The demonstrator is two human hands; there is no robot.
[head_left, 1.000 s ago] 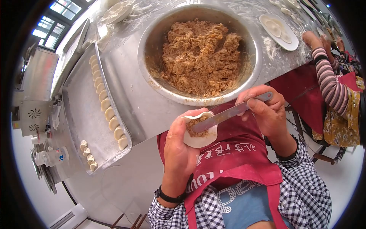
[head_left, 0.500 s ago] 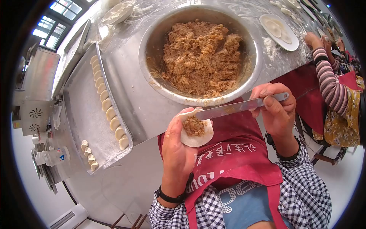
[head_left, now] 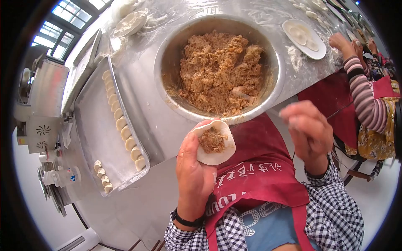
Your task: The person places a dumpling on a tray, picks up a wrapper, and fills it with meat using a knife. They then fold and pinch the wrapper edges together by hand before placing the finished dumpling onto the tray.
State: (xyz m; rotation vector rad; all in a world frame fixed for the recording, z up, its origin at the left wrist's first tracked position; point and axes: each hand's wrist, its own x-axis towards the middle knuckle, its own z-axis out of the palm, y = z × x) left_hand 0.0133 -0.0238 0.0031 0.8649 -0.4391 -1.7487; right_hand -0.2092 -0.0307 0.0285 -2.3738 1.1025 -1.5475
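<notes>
In my left hand [head_left: 193,169] lies a round dumpling wrapper [head_left: 225,152], cupped by the fingers and thumb. A lump of meat filling [head_left: 212,140] sits in the wrapper's middle. My right hand [head_left: 307,129] is raised just right of the large metal bowl [head_left: 274,85], blurred by motion, its fingers loosely bent and apart with nothing visible in them. Brown minced filling [head_left: 220,62] heaps up inside the bowl. A small pale, blurred piece [head_left: 241,93] shows in the filling near the bowl's right side; I cannot make out whether it is the spatula's handle end.
Left of the bowl stands a metal tray [head_left: 98,125] with a long row of folded dumplings [head_left: 121,123] and several smaller ones [head_left: 101,175]. A white plate of wrappers [head_left: 318,53] lies at the right. Beyond it, another person's striped sleeve [head_left: 363,90] reaches over the table.
The metal spatula has left my right hand, which has moved slightly down and opened. The wrapper stays in my left hand, its filling now uncovered. The view has shifted slightly.
</notes>
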